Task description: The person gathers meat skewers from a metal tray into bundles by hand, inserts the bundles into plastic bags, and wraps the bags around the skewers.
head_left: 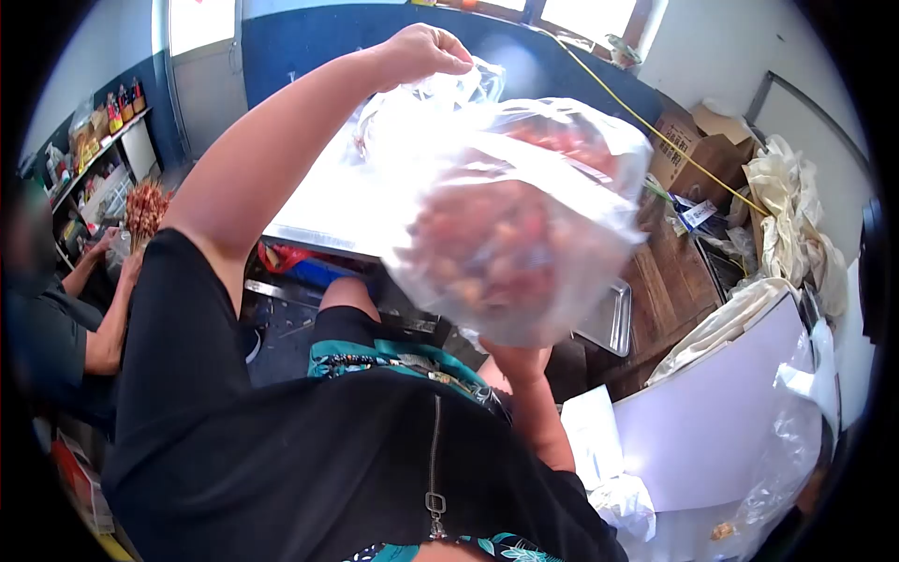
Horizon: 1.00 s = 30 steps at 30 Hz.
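Note:
A large clear plastic bag (506,239) full of reddish-brown pieces hangs in front of me, blurred and glaring with light. One of my hands, the left hand by its raised arm (426,54), pinches thin clear plastic at the top of the view. The other, my right hand (520,358), is under the bag, mostly hidden behind it, with its forearm coming from the lower right.
A bright metal-edged table (323,220) stands ahead. At the left, a co-worker's hands (117,255) hold skewers (147,208). On the right are a metal tray (613,320), a cardboard box (698,155), cloth (787,187) and a wooden surface (660,281).

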{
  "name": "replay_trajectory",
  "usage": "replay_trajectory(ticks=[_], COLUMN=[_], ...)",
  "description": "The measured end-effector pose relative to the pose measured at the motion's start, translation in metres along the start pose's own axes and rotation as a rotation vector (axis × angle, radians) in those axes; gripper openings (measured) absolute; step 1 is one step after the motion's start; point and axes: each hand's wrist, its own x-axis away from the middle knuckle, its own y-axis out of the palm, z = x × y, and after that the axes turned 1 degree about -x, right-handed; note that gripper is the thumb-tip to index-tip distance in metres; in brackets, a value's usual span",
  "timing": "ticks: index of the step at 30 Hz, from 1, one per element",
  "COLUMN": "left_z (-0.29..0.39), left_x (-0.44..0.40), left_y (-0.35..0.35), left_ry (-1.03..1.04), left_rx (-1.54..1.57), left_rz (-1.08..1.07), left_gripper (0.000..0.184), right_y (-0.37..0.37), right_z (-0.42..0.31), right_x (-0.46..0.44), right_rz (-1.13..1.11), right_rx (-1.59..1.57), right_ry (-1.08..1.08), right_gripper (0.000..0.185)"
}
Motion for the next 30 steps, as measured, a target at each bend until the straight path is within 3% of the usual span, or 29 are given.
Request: replay_trajectory(ticks=[1,3,4,8,11,13,15,17,19,21,23,24,26,28,30], left_z=[0.008,0.022,0.029,0.057,0.079,0.083,0.068,0.059,0.046,0.038,0.032,0.018,-0.013,0.010,0.050], left_x=[0.004,0.013,0.019,0.051,0.090,0.116,0.133,0.154,0.171,0.186,0.180,0.167,0.133,0.104,0.103], left_y=[-0.001,-0.001,-0.001,0.002,-0.004,-0.012,-0.022,-0.036,-0.049,-0.062,-0.075,-0.077,-0.074,-0.058,-0.034], left_ry=[0.096,0.196,0.266,0.475,0.649,0.597,0.779,0.757,0.682,0.345,0.046,0.041,0.409,0.490,0.493], left_rx=[0.029,0.047,0.054,-0.092,-0.428,-0.504,-0.629,-0.642,-0.490,-0.647,-0.853,-0.855,-0.637,-0.507,-0.369], left_rz=[0.000,-0.005,-0.038,-0.084,-0.154,-0.332,-0.350,-0.351,-0.186,0.057,-0.022,-0.022,0.169,0.263,0.153], left_gripper=[0.021,0.019,0.019,0.022,0.026,0.027,0.029,0.029,0.035,0.048,0.033,0.033,0.036,0.046,0.037], right_y=[0.030,0.054,0.063,0.080,0.087,0.088,0.086,0.082,0.076,0.072,0.072,0.075,0.083,0.093,0.099], right_z=[0.013,0.020,0.008,0.014,0.011,0.015,0.022,0.026,0.027,0.025,0.020,0.015,0.008,0.002,-0.005], right_x=[0.009,0.013,0.011,0.015,0.009,0.004,0.002,0.003,-0.001,-0.004,-0.001,0.000,0.002,0.004,0.004], right_rz=[-0.003,-0.018,0.125,-0.049,-0.057,-0.058,-0.059,-0.076,-0.006,0.060,0.083,0.086,0.021,-0.043,-0.067], right_rx=[-0.321,-0.491,-0.514,-0.480,-0.452,-0.434,-0.391,-0.403,-0.368,-0.306,-0.259,-0.297,-0.383,-0.451,-0.434], right_ry=[0.191,0.154,0.141,0.160,0.150,0.141,0.117,0.184,0.152,0.053,0.061,0.054,0.130,0.191,0.214], right_gripper=[0.066,0.102,0.099,0.102,0.102,0.103,0.105,0.103,0.099,0.097,0.097,0.097,0.098,0.101,0.103])
